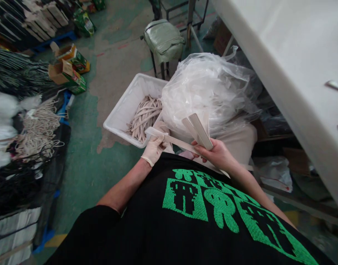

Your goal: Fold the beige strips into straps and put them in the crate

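Note:
My left hand (155,146) wears a white glove and pinches the near end of one long flat cream strip (174,140) that runs across toward my right hand. My bare right hand (216,152) is closed on a small bundle of the same flat strips (199,130), which stick up and away from the palm. Both hands hover above my lap, just in front of a white plastic tub (121,110) that holds a pile of beige strips (143,117). A big clear plastic bag (210,88) full of pale strips bulges right behind my hands.
A white worktable (296,59) runs along the right. A stool with a green cushion (163,39) stands beyond the tub. Cardboard boxes (68,70), cords and dark bundles (27,132) crowd the left floor. Green concrete floor (102,158) lies between.

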Demonstrator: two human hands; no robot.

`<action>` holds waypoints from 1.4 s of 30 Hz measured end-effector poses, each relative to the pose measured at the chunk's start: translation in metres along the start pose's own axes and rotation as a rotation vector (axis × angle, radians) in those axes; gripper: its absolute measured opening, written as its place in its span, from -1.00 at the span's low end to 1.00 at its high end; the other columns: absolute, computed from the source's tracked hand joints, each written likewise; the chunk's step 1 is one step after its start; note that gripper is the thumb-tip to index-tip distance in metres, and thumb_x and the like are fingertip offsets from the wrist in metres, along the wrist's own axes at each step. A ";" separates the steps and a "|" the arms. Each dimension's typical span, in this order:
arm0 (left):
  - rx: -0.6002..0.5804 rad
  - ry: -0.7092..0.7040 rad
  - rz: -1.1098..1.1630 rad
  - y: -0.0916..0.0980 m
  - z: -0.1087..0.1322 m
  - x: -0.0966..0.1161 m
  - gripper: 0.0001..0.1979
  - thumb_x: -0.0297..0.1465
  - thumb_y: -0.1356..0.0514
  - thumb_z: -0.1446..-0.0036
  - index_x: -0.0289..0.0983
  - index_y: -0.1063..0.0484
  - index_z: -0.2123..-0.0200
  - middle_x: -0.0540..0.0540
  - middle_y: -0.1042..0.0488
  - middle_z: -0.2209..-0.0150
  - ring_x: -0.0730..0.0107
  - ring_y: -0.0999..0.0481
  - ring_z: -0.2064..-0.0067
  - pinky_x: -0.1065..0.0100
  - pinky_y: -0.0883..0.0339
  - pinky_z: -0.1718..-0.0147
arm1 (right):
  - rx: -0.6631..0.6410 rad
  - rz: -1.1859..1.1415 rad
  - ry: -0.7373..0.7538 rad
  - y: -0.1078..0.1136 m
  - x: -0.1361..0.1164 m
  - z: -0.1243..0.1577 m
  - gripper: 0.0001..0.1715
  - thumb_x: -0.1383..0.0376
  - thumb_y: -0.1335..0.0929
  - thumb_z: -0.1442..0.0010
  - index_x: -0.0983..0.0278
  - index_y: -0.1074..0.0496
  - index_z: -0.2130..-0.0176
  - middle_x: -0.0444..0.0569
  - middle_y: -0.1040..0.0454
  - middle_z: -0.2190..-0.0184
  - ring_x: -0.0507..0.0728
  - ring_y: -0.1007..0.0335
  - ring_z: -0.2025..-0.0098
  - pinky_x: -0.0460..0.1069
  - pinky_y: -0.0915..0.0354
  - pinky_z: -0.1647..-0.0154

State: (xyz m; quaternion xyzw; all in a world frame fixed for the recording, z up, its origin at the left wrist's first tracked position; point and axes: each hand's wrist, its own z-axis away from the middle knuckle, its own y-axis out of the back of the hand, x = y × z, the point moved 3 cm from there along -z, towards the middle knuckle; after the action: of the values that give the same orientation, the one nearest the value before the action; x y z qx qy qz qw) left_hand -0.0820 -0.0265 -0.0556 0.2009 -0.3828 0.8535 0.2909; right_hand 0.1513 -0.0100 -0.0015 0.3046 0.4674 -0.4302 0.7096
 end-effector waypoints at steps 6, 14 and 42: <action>-0.119 0.083 -0.003 -0.015 0.010 -0.020 -0.74 -0.48 -0.48 0.09 -0.38 -0.63 0.26 0.06 -0.38 0.59 0.63 -0.31 0.55 0.54 -0.27 0.52 | 0.072 0.167 0.064 -0.026 0.003 -0.033 -0.61 0.07 -0.38 -0.15 0.28 -0.55 0.14 -0.12 -0.50 0.58 0.01 -0.32 0.67 -0.09 -0.28 0.68; -0.018 -0.014 0.056 -0.007 0.005 -0.003 -0.72 -0.46 -0.52 0.17 -0.36 -0.63 0.31 0.04 -0.44 0.57 0.65 -0.32 0.57 0.56 -0.23 0.55 | -0.037 0.129 0.053 -0.014 -0.006 -0.021 -0.43 0.03 -0.43 -0.12 0.35 -0.55 0.01 -0.07 -0.53 0.52 0.02 -0.35 0.62 -0.09 -0.34 0.62; -0.261 0.019 -0.182 -0.034 0.014 -0.028 -0.54 -0.24 -0.57 0.34 -0.36 -0.67 0.32 -0.14 -0.62 0.36 0.40 -0.49 0.36 0.34 -0.29 0.27 | 0.098 0.274 0.149 -0.015 0.011 -0.024 -0.44 0.05 -0.36 -0.19 0.31 -0.56 -0.05 -0.06 -0.57 0.49 0.05 -0.41 0.61 -0.07 -0.37 0.59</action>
State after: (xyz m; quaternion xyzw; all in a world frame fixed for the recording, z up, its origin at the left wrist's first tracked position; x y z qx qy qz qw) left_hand -0.0368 -0.0290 -0.0445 0.1871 -0.4680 0.7685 0.3942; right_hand 0.1303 -0.0006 -0.0214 0.4309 0.4514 -0.3281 0.7092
